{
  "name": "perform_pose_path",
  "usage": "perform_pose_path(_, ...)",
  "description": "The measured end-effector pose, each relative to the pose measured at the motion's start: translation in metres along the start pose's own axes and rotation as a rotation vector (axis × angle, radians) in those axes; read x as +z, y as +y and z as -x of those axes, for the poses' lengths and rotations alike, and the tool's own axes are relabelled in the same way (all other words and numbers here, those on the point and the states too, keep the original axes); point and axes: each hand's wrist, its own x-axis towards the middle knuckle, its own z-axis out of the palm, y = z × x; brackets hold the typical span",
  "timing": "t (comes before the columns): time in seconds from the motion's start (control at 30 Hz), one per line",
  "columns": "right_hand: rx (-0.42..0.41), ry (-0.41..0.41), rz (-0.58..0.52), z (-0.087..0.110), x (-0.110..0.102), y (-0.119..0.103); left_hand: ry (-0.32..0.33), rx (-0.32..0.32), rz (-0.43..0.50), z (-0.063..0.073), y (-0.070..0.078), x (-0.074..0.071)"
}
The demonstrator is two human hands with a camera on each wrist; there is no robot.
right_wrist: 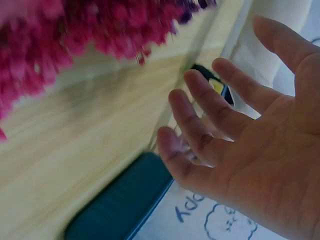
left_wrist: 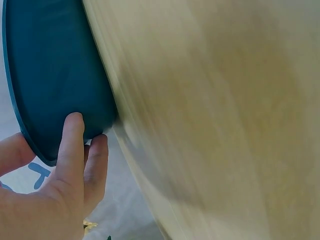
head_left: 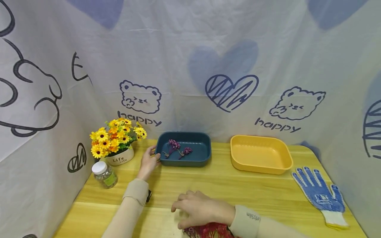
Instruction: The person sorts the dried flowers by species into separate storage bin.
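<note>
From my station I have, farthest left, a white-lidded clear jar [head_left: 106,178] beside an oval pot [head_left: 120,157] of yellow daisy-like flowers [head_left: 115,136]. Next, the left hand [head_left: 149,163] grips the near left corner of a dark teal tray [head_left: 184,163], two purple flower sprigs [head_left: 174,144] lying inside it. My right hand [head_left: 203,209] is wide and holds nothing, its bent fingers apart from the crimson flowers [head_left: 215,229] at the near edge. Rightward sit a yellow tray [head_left: 262,169] and a blue-coated work glove [head_left: 322,193].
</note>
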Motion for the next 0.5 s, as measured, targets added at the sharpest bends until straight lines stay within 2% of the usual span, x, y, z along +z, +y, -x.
perform_pose_path(0.17,-0.021,-0.038,0.135,0.006,0.014,-0.004,0.004,-0.004,-0.005,0.0,-0.001,0.0)
perform_pose_path(0.27,-0.043,-0.032,0.2,0.009,0.02,-0.006,0.008,-0.005,-0.004,-0.001,-0.001,0.0)
perform_pose_path(0.5,-0.054,0.002,0.221,0.008,0.029,-0.01,0.0,-0.004,0.008,-0.002,-0.002,0.0)
